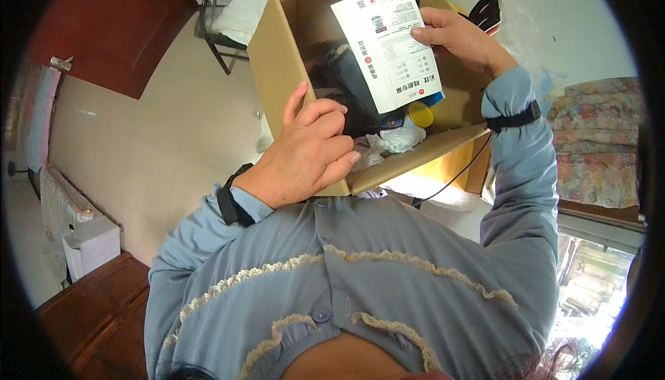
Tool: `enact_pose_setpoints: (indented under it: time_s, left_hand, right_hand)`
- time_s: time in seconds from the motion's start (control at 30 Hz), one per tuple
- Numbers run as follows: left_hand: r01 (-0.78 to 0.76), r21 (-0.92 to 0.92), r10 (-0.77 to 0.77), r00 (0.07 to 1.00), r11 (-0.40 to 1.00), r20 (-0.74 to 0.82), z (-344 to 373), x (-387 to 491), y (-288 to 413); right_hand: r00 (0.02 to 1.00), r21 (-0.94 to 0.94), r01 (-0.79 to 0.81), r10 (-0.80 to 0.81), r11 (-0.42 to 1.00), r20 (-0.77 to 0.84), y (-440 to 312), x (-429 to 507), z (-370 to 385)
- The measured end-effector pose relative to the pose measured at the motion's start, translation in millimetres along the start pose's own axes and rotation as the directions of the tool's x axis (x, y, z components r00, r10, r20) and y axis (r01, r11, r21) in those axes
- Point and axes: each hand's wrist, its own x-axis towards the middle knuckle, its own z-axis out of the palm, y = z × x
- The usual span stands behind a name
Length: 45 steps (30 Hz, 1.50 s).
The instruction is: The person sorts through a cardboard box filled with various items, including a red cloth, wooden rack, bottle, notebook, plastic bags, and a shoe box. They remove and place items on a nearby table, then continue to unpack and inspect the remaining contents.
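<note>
An opened cardboard box (270, 63) stands before me, against my front. My right hand (460, 39) pinches the edge of a white printed product package (387, 47) between thumb and fingers, over the box's opening. My left hand (314, 146) rests on the near left rim of the box, its fingers bent over the edge. Inside the box lie dark items (348, 84), a yellow round lid (420, 114) and crumpled whitish plastic (400, 138). A bit of something blue shows under the package's lower corner. The package partly hides what lies below it.
A metal-framed chair with a white cloth (241, 16) stands beyond the box at the left. A reddish-brown door (119, 21) is at the upper left. Floral fabric (595, 141) lies at the right, and a dark cable (457, 175) runs beside the box.
</note>
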Motion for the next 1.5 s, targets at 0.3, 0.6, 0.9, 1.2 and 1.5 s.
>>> enact_pose_setpoints:
  time_s: [0.3, 0.6, 0.9, 1.2, 1.5]
  left_hand:
    - [0.181, -0.786, -0.602, 0.748, 0.592, -0.281, -28, 21, 21]
    - [-0.147, 0.138, 0.201, 0.772, 0.979, -0.603, -56, 11, 29]
    - [0.233, 0.197, -0.039, 0.734, 0.952, -0.679, -168, 18, 31]
    - [0.996, -0.051, -0.744, 0.021, 0.075, -0.668, -207, -193, 15]
    - [0.953, 0.134, -0.668, -0.085, -0.271, -0.739, -174, -339, 94]
  right_hand:
    - [0.921, 0.185, 0.295, -0.228, 0.937, -0.315, -54, -52, 38]
    - [0.304, -0.805, 0.51, -0.939, 0.302, -0.16, -88, -105, 79]
    - [0.71, -0.572, 0.393, -0.633, 0.72, -0.308, -122, -87, -37]
    - [0.861, -0.373, 0.008, -0.197, 0.928, -0.469, -114, -128, -198]
    - [0.889, -0.459, -0.049, -0.17, 0.887, -0.424, -113, -111, -238]
